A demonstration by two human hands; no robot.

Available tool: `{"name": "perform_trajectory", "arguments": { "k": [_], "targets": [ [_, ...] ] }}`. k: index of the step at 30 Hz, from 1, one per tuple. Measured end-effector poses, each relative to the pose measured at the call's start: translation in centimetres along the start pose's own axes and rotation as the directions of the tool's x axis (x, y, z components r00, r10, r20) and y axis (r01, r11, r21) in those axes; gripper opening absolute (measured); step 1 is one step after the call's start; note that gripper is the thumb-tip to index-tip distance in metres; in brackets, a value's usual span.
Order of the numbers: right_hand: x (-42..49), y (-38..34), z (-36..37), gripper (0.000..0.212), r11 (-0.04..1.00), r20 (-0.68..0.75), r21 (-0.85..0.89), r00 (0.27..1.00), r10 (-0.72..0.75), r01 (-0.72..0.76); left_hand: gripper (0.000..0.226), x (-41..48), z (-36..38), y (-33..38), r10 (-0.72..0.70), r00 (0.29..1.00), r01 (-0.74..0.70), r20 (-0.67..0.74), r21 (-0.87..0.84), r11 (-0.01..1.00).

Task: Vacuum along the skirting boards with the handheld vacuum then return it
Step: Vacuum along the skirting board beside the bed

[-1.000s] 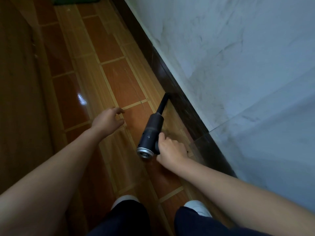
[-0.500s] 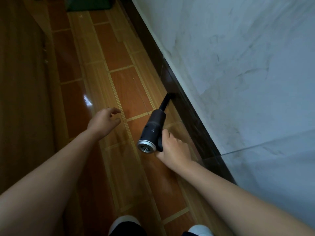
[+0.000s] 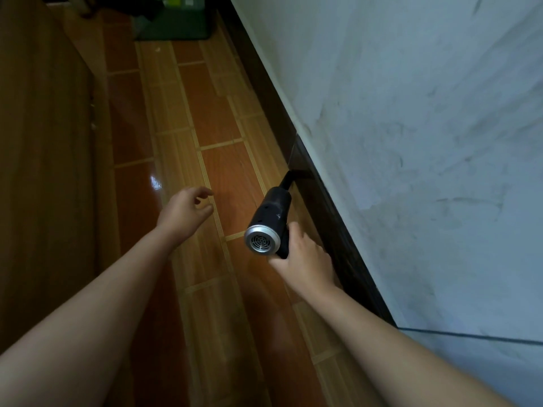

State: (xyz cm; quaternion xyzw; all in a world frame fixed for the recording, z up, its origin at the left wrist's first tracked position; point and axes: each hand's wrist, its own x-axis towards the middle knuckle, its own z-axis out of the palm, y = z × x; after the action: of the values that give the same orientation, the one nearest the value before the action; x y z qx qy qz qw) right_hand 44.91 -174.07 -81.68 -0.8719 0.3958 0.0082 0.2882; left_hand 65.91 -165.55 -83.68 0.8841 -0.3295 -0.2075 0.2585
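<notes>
My right hand (image 3: 304, 261) grips the handle of a black handheld vacuum (image 3: 271, 214) with a silver vented rear cap. Its thin nozzle points away from me and its tip touches the dark skirting board (image 3: 323, 198) that runs along the foot of the white wall. My left hand (image 3: 183, 214) hovers over the floor to the left of the vacuum, fingers loosely curled, holding nothing.
A narrow strip of glossy brown and tan floor tiles (image 3: 188, 118) runs ahead. A tall wooden panel (image 3: 44, 142) closes the left side. A dark green box (image 3: 173, 23) stands on the floor at the far end. The white wall (image 3: 411, 113) fills the right.
The vacuum and my right hand have moved forward along the skirting board. The view has advanced, my feet have dropped out of sight and the green box has come into view.
</notes>
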Motion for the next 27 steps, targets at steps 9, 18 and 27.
{"name": "perform_trajectory", "arguments": {
  "k": [9, 18, 27],
  "targets": [
    [1.6, -1.1, -1.0, 0.030, 0.952, -0.023, 0.301, 0.997, 0.074, -0.064, 0.029, 1.8, -0.5, 0.9, -0.008, 1.000, 0.007, -0.013, -0.082, 0.997],
    [2.4, -5.7, -7.4, 0.014, 0.654, 0.012, 0.741, 0.977, 0.214, -0.152, 0.025, 1.4, -6.1, 4.6, -0.075, 0.996, 0.059, -0.057, -0.243, 0.968],
    [-2.3, -16.2, -21.1, 0.008, 0.191, 0.117, 0.967, 0.957, 0.267, -0.171, 0.024, -3.1, -21.1, 13.3, -0.183, 0.968, 0.080, -0.171, -0.481, 0.873]
  ]
}}
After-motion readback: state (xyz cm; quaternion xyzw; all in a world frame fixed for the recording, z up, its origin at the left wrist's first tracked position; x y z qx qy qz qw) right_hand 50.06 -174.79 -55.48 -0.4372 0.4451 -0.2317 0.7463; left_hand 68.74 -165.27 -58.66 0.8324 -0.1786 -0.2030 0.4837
